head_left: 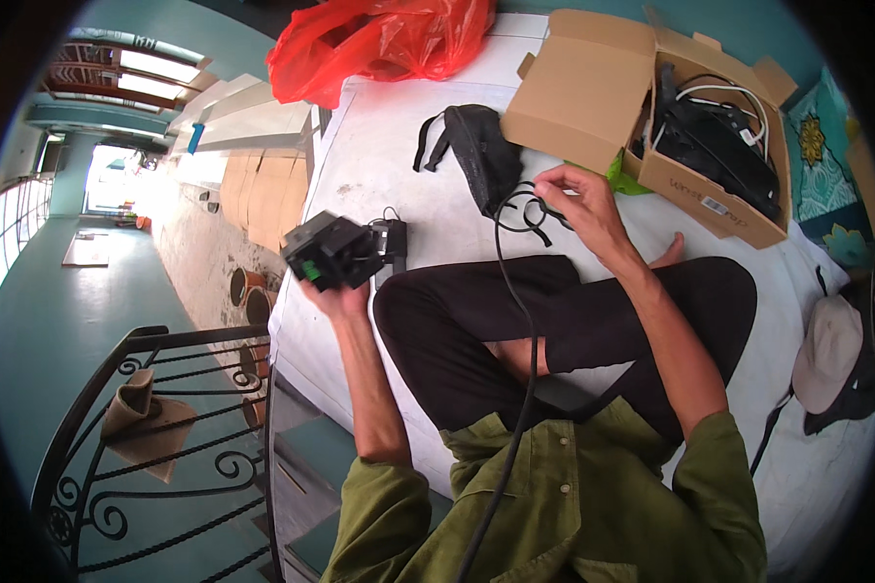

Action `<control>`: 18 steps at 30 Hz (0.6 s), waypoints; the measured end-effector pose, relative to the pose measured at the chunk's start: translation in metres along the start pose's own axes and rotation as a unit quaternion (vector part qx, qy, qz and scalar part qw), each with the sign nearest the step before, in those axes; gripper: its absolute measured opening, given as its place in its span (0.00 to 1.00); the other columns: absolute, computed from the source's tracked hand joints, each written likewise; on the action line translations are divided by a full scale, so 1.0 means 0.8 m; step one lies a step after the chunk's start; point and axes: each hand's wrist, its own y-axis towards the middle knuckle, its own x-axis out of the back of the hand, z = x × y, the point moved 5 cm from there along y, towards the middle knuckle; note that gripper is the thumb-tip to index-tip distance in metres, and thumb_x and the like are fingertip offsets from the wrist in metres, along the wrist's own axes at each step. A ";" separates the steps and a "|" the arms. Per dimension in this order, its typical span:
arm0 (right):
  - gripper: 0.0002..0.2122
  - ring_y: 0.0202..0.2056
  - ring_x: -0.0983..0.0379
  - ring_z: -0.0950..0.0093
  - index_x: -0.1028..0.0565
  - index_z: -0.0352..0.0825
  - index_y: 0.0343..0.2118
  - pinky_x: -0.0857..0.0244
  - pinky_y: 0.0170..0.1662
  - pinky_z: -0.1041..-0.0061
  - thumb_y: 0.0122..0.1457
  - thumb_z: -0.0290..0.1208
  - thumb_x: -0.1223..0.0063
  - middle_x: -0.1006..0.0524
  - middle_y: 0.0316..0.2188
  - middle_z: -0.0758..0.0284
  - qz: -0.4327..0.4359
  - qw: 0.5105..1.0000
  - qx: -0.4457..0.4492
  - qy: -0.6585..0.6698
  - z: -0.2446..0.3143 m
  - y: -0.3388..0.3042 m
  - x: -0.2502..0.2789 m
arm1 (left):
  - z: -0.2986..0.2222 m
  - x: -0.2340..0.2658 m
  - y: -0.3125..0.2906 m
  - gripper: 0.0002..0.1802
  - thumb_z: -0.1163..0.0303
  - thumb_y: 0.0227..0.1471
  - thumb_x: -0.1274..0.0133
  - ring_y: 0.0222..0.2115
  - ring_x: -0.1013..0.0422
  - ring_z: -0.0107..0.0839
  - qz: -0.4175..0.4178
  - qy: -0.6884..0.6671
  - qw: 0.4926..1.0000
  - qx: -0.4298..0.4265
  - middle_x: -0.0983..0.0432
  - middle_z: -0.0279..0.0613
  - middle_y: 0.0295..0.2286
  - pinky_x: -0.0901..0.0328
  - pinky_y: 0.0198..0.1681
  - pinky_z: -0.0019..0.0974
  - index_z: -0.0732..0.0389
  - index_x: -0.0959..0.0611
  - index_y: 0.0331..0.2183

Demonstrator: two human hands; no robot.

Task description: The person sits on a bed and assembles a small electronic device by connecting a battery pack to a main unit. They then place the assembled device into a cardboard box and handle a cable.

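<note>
My left hand (336,297) holds up a black boxy device (323,248) with a small green mark, its fingers mostly hidden beneath it. Right beside the device is a smaller black block (391,239) with a thin wire; whether it is attached I cannot tell. Over my crossed legs, my right hand (585,202) pinches a black cable (521,303) near some loose loops. From there the cable runs down across my lap and shirt. A black pouch (480,146) with a strap lies just beyond the loops.
An open cardboard box (715,201) with black gear and a white cable stands at the far right on the white-covered surface (360,146). Red plastic bag (389,44) at the back. A beige cap (830,352) lies right. Left, a black metal railing (194,337) borders a drop to the floor.
</note>
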 end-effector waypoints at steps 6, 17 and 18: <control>0.09 0.34 0.27 0.81 0.22 0.30 0.34 0.33 0.37 0.79 0.56 0.31 0.44 0.22 0.29 0.70 0.033 0.999 0.011 -0.002 0.012 -0.010 -0.009 | -0.012 0.008 -0.021 0.28 0.51 0.47 0.48 0.45 0.31 0.46 0.008 -0.034 0.999 0.008 0.26 0.50 0.42 0.37 0.52 0.51 0.61 0.21 0.44; 0.08 0.32 0.27 0.82 0.22 0.29 0.33 0.33 0.37 0.80 0.57 0.29 0.44 0.22 0.28 0.69 -0.146 0.986 0.076 -0.004 -0.004 -0.003 0.063 | -0.133 -0.074 -0.101 0.26 0.61 0.51 0.51 0.49 0.40 0.44 0.132 -0.057 0.988 -0.055 0.37 0.50 0.44 0.44 0.54 0.49 0.66 0.31 0.49; 0.07 0.30 0.27 0.81 0.22 0.29 0.31 0.33 0.35 0.80 0.56 0.28 0.44 0.21 0.27 0.68 -0.175 0.981 0.076 0.019 -0.003 -0.001 0.070 | -0.119 -0.144 -0.121 0.28 0.65 0.51 0.50 0.44 0.40 0.41 0.230 -0.071 0.971 0.002 0.39 0.47 0.41 0.46 0.53 0.45 0.64 0.36 0.52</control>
